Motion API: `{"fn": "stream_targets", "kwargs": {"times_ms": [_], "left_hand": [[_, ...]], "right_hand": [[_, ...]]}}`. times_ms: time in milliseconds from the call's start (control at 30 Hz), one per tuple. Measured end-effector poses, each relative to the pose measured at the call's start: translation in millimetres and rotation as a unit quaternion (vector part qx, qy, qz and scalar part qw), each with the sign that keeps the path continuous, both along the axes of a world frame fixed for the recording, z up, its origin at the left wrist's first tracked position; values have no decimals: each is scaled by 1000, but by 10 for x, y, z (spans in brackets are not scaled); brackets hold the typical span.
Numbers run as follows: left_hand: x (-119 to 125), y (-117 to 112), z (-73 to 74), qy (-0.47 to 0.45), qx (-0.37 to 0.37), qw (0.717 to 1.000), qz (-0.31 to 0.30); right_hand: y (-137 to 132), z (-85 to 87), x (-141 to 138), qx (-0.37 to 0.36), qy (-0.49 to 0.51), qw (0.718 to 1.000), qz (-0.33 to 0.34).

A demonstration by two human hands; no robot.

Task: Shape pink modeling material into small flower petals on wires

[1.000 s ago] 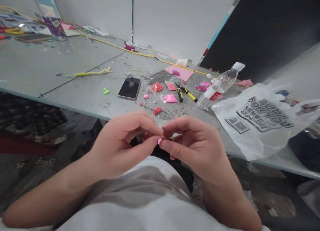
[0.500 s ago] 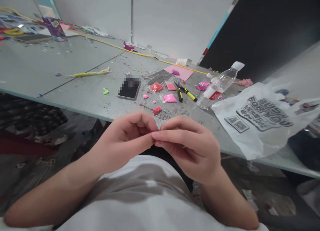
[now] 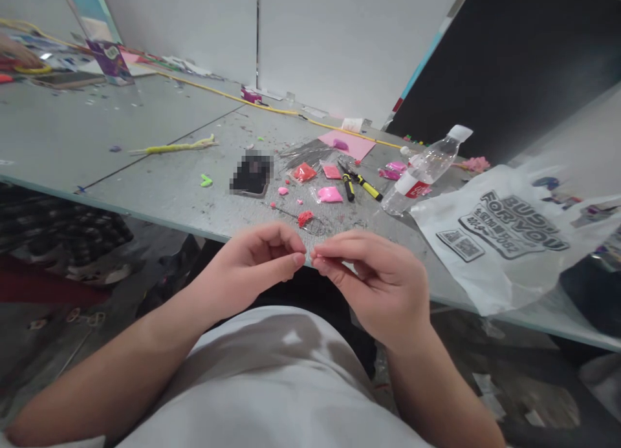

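My left hand [image 3: 264, 257] is curled in front of my body, thumb and forefinger closed together at the tips. A small gap separates it from my right hand [image 3: 381, 277], which is closed in a pinch pointing left. Whatever lies between either set of fingertips is too small or hidden to make out. Just beyond them on the table rests a red textured lump of what looks like modelling clay [image 3: 305, 219], with a thin wire loop [image 3: 317, 226] beside it. Smaller pink pieces [image 3: 283, 191] and a packet of bright pink clay [image 3: 330, 194] lie farther back.
Yellow-and-black pliers [image 3: 369, 187] lie near a tilted clear bottle [image 3: 422, 173]. A white plastic bag [image 3: 499, 241] hangs over the table edge at right. Left of the clay sits a phone [image 3: 251, 174]. A yellow-green twisted stem [image 3: 179, 146] lies farther left. Another person's hand [image 3: 17, 50] shows at far left.
My hands have drawn slightly apart at the fingertips, where they touched before. Another person's hand has come into view at the far left.
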State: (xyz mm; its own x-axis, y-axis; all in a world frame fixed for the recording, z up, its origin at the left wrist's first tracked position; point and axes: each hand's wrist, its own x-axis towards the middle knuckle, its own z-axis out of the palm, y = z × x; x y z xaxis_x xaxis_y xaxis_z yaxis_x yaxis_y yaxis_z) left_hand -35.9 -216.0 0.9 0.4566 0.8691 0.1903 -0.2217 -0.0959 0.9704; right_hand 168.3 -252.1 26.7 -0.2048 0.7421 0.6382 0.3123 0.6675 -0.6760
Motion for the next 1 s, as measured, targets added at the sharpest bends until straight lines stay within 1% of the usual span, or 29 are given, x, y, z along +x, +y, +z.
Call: {"fn": "stream_targets", "kwargs": {"times_ms": [133, 200, 333, 400, 533, 633, 667, 733, 800, 867, 933, 967, 1000], "left_hand": [[-17, -11, -12, -5, -6, 1000, -21], [-22, -9, -31, 5, -15, 1000, -23], [-26, 11, -90, 15, -32, 999, -4], [-25, 20, -96, 19, -37, 999, 7], [-29, 39, -34, 49, -32, 998, 21], [-55, 58, 27, 84, -3, 996, 1], [-65, 64, 41, 95, 11, 995, -14], [-78, 73, 56, 112, 35, 992, -39], [-78, 98, 59, 120, 46, 991, -37], [-70, 178, 59, 129, 60, 990, -5], [-59, 347, 66, 169, 105, 979, 46], [-53, 471, 75, 206, 148, 964, 74], [-46, 617, 87, 261, 199, 940, 96]], "right_hand": [[57, -53, 15, 86, -81, 993, -13], [87, -102, 17, 109, -100, 989, -18], [135, -190, 9, 126, -91, 987, -28], [151, -212, 6, 131, -85, 987, -38], [170, -212, 31, 143, -115, 982, -33], [175, -190, 72, 151, -156, 976, -1], [178, -183, 84, 143, -164, 976, 17], [194, -182, 104, 102, -158, 981, 53], [241, -211, 116, 22, -98, 993, 62], [331, -277, 130, -86, 11, 996, 34], [458, -371, 157, -182, 128, 975, -3], [527, -423, 176, -210, 169, 963, -18], [593, -475, 199, -224, 191, 955, -32]]}}
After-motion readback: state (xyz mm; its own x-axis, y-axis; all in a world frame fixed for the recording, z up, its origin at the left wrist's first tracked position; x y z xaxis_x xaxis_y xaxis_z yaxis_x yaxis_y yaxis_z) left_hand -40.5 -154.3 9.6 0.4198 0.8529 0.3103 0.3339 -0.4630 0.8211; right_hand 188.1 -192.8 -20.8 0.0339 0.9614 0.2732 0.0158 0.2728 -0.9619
